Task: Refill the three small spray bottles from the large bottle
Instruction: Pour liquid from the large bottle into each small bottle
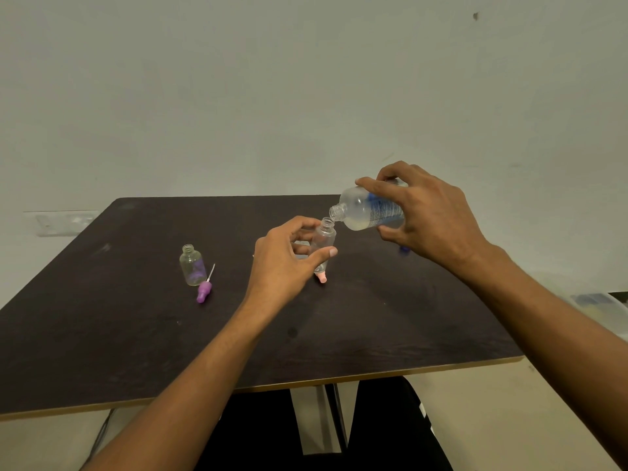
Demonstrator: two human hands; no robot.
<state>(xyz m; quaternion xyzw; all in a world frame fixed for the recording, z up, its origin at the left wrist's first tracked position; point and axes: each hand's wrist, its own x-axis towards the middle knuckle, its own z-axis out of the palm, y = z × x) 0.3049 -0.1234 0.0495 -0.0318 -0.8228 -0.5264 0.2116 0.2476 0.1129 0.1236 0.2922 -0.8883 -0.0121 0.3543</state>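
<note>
My right hand [431, 215] grips the large clear bottle [365, 209] with a blue-printed label, tipped on its side, its open mouth pointing left and a little pale liquid pooled at its low side. My left hand [289, 263] holds a small clear bottle [324, 239] upright and uncapped, its neck just below and left of the large bottle's mouth. A pink spray cap [322, 277] lies on the table under that bottle. Another small open bottle [193, 269] stands at the left, with a purple spray cap [205, 289] lying beside it. A third small bottle is hidden from me.
The dark wooden table [136, 351] has a pale front edge. A blue cap [404, 249] peeks out under my right hand. A clear plastic container [601, 307] sits off the table's right side. A plain wall rises behind.
</note>
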